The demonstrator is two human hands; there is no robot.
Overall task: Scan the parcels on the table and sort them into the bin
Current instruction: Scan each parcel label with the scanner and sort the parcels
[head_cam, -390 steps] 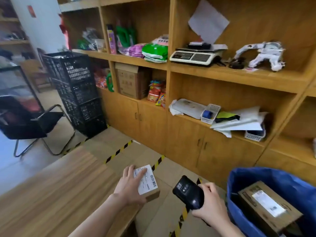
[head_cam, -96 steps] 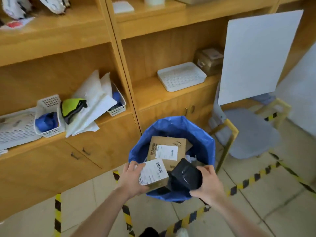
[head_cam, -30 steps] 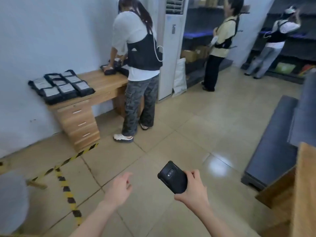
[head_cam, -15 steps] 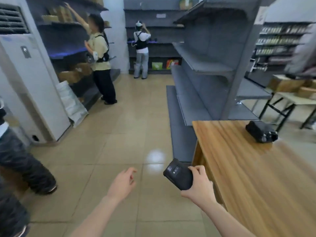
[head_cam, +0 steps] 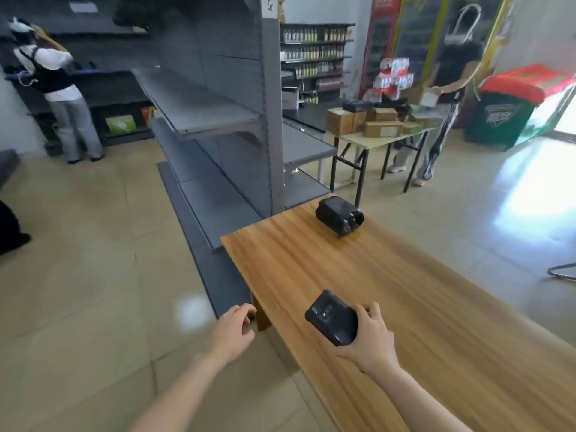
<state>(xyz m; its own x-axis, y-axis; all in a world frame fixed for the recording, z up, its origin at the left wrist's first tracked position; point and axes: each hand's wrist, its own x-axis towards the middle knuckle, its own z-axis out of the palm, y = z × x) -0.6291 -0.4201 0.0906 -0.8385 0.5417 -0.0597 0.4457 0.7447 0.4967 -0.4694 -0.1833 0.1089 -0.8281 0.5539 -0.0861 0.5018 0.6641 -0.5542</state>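
Parcel (head_cam: pixel 339 215), black plastic-wrapped: lies far along your brown wooden table (head_cam: pixel 414 310), straight ahead of right hand (head_cam: pixel 371 338) (gripping black handheld scanner (head_cam: pixel 331 318)); left hand (head_cam: pixel 232 330) hangs empty, loose.

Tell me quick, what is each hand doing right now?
Left hand: open, fingers loosely curled, holding nothing.
Right hand: closed around the black scanner, above the wooden table.

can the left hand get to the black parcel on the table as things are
Probably yes, with a step or a lean. The left hand is empty and hangs off the near corner of the table; the parcel lies toward the far end, and nothing lies on the wood between them.
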